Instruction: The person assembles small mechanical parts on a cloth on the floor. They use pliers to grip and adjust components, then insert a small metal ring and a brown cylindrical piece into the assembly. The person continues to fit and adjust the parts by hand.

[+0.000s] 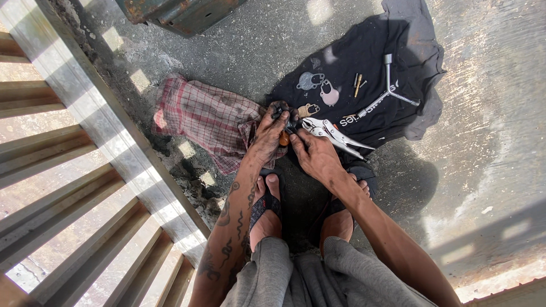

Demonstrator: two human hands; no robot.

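locking pliers point(335, 134), silver and long-handled, lie under the person's right hand point(314, 153), with their nose pointing toward a small dark metal part point(282, 115) held in the left hand point(269, 133). seen from above, the person squats on a grey concrete floor point(239, 51) in dark sandals, both hands meeting just in front of the feet. the left hand's fingers are curled around the small part, and something orange shows beneath it, perhaps a tool handle; what it is cannot be told. the right hand is pressed around the pliers near their jaws, fingers closed rather than spread.

a black cloth point(369, 51) is spread on the floor beyond the hands, toward its far edge. on it lie a few flat metal gasket-like plates point(310, 81), some small brass-coloured pins point(358, 84) and a y-shaped socket wrench point(391, 91). a red checked rag point(199, 116) lies crumpled to the left of the hands, near a metal railing.

judging from the pose, the step in hand seems to be clamping the pliers onto the small part. the next move would call for a firm squeeze of the handles while the left hand keeps the part steady and aligned.
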